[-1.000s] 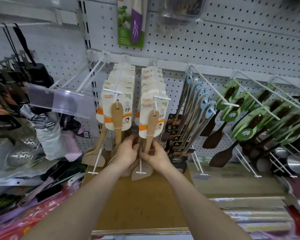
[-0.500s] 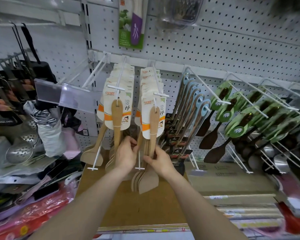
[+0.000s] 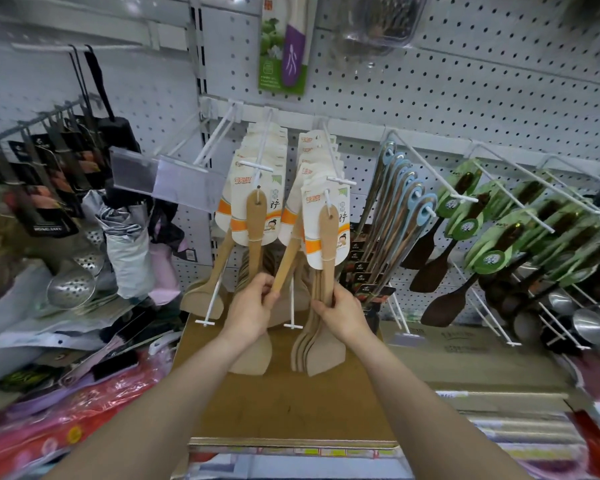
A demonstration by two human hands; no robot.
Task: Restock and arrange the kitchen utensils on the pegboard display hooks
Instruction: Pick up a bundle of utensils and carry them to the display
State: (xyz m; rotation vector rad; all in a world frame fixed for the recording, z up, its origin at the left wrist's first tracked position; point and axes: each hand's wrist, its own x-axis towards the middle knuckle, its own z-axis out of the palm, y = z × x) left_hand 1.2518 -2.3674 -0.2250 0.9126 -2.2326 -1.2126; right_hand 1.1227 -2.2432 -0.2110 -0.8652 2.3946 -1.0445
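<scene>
Two rows of wooden spatulas on white-and-orange cards hang from white hooks on the pegboard [image 3: 465, 81]. My left hand [image 3: 252, 311] grips the handles of the left row of wooden spatulas [image 3: 255, 233], including one handle that slants up to the right. My right hand [image 3: 342, 311] grips the bunched handles of the right row of wooden spatulas [image 3: 328, 233]; their blades [image 3: 317, 355] fan out below my fingers.
Blue-handled utensils [image 3: 400, 202] and dark spatulas on green cards [image 3: 489, 237] hang to the right, with steel ladles [image 3: 589, 327] beyond. Slotted skimmers [image 3: 71, 285] and black-carded tools hang left. A cardboard box [image 3: 284, 403] lies below the hooks.
Both hands have slid lower along the spatula handles and gathered them. The right bunch now hangs straighter, and the camera has moved closer.
</scene>
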